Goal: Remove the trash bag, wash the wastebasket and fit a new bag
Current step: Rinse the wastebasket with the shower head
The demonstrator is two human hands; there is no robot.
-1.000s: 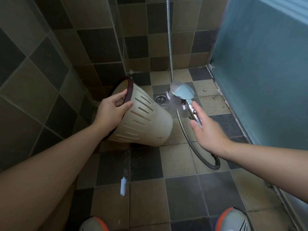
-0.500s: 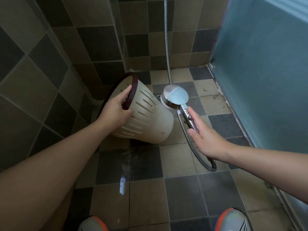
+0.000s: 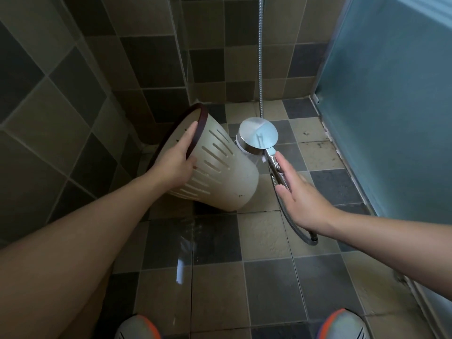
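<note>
A cream slotted wastebasket point(image 3: 227, 172) with a dark rim is tilted on its side above the wet tiled floor, its mouth turned toward the left wall. My left hand point(image 3: 175, 160) grips its rim, with the fingers inside the mouth. A chrome shower head point(image 3: 258, 135) points at the basket's side, close to it. My right hand point(image 3: 297, 189) holds the shower head's handle, fingers mostly straight along it, thumb beneath. No trash bag is in view.
The metal shower hose point(image 3: 261, 69) hangs down the back wall and loops across the floor by my right wrist. Tiled walls close in at left and back. A frosted blue panel point(image 3: 391, 106) stands on the right. My shoes point(image 3: 342, 324) are at the bottom edge.
The shower head has swung left and up from over the floor drain to the basket's side. The basket has tilted so its mouth faces more toward the wall.
</note>
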